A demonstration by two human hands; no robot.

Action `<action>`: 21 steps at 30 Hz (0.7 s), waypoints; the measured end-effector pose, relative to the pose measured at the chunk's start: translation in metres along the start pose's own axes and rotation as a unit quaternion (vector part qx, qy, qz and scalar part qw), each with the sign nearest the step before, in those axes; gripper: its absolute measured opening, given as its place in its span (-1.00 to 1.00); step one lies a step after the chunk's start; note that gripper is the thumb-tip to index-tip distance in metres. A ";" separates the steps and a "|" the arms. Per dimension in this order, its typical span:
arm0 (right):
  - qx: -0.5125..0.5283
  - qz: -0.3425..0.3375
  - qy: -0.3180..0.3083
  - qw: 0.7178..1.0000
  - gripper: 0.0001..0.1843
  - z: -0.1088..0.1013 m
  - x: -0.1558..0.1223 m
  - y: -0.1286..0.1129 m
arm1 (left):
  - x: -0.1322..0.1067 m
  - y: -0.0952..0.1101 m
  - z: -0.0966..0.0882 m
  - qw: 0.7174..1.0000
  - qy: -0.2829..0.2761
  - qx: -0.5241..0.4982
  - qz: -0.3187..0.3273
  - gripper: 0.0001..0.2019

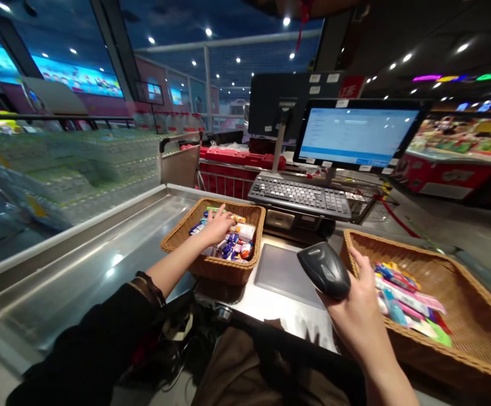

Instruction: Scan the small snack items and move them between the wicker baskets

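My left hand (pixel 219 225) reaches into a brown wicker basket (pixel 211 272), its fingers spread over a heap of small packaged sweets (pixel 233 246). The fingertips are partly hidden among the packets, but nothing is visibly gripped. My right hand (pixel 355 304) is wrapped round a black handheld barcode scanner (pixel 325 269), raised above the metal counter. Just beside that hand stands a second wicker basket (pixel 465 287), with colourful packets (pixel 410 304) lying in its left part.
Between the baskets a grey plate (pixel 285 273) is set into the counter. Behind it stand a black keyboard (pixel 300 192) and a lit monitor (pixel 355 135). A metal trough (pixel 101 254) runs along the left, and a shopping cart (pixel 228 180) with red contents is behind the counter.
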State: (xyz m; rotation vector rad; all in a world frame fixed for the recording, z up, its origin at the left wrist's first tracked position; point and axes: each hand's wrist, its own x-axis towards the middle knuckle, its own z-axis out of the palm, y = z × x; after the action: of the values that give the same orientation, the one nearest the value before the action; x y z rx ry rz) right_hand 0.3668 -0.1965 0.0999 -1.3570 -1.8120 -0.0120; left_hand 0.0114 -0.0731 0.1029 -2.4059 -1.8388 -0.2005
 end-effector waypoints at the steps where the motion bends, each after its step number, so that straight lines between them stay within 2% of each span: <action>1: 0.002 -0.006 -0.017 1.000 -0.70 0.005 0.000 -0.004 | -0.003 -0.016 0.002 0.999 -0.021 0.013 -0.021 -0.70; 4: 0.011 -0.013 -0.062 0.998 -0.74 0.015 -0.003 -0.011 | -0.010 -0.054 0.009 0.994 -0.086 0.045 -0.051 -0.66; 7: 0.015 0.004 -0.082 0.996 -0.74 0.021 -0.005 -0.015 | -0.012 -0.071 0.016 0.989 -0.132 0.053 -0.048 -0.65; 13: 0.005 0.017 -0.097 0.995 -0.70 0.024 -0.006 -0.021 | 0.000 -0.075 0.023 0.986 -0.158 0.044 -0.035 -0.59; 18: 0.000 0.015 -0.098 0.995 -0.69 0.022 -0.005 -0.019 | 0.007 -0.076 0.023 0.979 -0.191 0.070 -0.015 -0.63; 21: 0.002 0.011 -0.092 0.996 -0.68 0.021 -0.006 -0.017 | 0.006 -0.077 0.022 0.981 -0.183 0.066 -0.011 -0.65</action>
State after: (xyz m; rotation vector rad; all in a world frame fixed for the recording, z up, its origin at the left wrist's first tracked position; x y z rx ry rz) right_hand 0.3412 -0.1984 0.0904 -1.4139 -1.9470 0.1327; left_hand -0.0602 -0.0439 0.0825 -2.4557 -1.9453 0.3773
